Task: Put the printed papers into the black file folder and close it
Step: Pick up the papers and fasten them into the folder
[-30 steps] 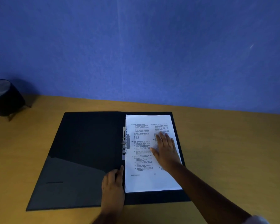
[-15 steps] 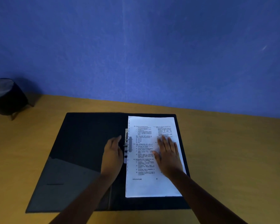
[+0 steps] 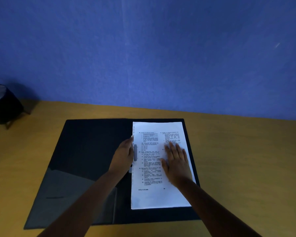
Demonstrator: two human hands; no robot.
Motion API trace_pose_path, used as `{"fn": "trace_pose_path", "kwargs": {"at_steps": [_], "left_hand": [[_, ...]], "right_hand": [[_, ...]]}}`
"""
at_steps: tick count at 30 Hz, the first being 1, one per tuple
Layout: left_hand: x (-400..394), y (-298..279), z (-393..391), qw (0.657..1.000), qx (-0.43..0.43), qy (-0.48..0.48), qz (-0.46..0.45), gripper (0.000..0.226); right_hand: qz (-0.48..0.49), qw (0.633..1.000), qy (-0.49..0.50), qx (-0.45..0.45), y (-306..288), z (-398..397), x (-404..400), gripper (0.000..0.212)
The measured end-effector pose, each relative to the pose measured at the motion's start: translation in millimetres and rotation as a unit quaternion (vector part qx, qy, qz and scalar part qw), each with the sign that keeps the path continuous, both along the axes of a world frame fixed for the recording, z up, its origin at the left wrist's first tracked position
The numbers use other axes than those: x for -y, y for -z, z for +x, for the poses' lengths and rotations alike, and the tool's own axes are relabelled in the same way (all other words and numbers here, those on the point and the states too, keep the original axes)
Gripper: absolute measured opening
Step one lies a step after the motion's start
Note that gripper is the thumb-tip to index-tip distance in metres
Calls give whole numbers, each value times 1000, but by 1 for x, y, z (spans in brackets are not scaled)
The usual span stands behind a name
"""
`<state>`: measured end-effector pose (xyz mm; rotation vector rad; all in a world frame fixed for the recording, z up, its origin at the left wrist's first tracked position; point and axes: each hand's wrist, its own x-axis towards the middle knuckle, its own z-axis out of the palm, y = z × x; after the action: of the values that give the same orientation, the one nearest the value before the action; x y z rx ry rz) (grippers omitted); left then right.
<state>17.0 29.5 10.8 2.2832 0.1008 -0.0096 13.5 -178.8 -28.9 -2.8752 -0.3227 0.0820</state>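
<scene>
Far left, at the wall: a dark round stool-like object (image 3: 2,105) on the yellow tabletop (image 3: 246,151), cut by the frame edge, well apart from everything else. Behind, a blue wall (image 3: 143,48).

Centre: black file folder (image 3: 85,151) lying open and flat on the tabletop, left cover bare, with a glossy pocket across its near corner.

At the spine: left hand (image 3: 124,155) resting palm down, fingers together and stretched forward, thumb side against the metal fastener strip (image 3: 135,152) at the papers' left edge. Nothing pinched or grasped there as far as can be seen; underside of the hand hidden.

Right of the spine: printed papers (image 3: 149,194) lying on the right-hand cover, square to it, left edge along the fastener, two columns of small text too blurred to read.

On the papers' right half: right hand (image 3: 177,163) pressed flat, fingers spread, holding the sheets down without gripping.
</scene>
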Motion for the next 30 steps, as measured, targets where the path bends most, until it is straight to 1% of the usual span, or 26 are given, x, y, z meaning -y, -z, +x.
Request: {"fn": "trace_pose_path", "kwargs": {"at_steps": [3,7,9,13,15,17,19,23,26,28,30], "left_hand": [[2,6,-1,1000,-7,-12,7,45],[5,5,12,999,-46,-22,-1,51],[6,5,19,999,-48,-14,18,54],[8,6,23,992,-44,26,115,55],[9,7,22,991,-46,31,120,52],[8,6,19,993,-43,25,104,49],[7,5,18,996,-13,11,86,45],[9,-1,10,994,78,-5,80,43],[9,-2,-8,993,101,-2,60,45],[10,-2,-24,991,116,2,67,50],[10,0,-39,986,131,23,97,62]], "right_hand": [[-1,1000,2,7,1,1,-1,87],[-4,1000,8,5,1,2,-1,82],[-14,1000,11,-4,0,1,-2,78],[-22,1000,18,-10,0,1,-1,71],[-17,1000,14,-9,2,1,-1,71],[-16,1000,14,-4,3,1,0,71],[-13,1000,12,-1,3,1,0,73],[-2,1000,8,11,2,1,0,77],[5,1000,4,16,2,1,0,80],[11,1000,4,20,2,1,0,81],[12,1000,7,20,2,1,0,80]]}}
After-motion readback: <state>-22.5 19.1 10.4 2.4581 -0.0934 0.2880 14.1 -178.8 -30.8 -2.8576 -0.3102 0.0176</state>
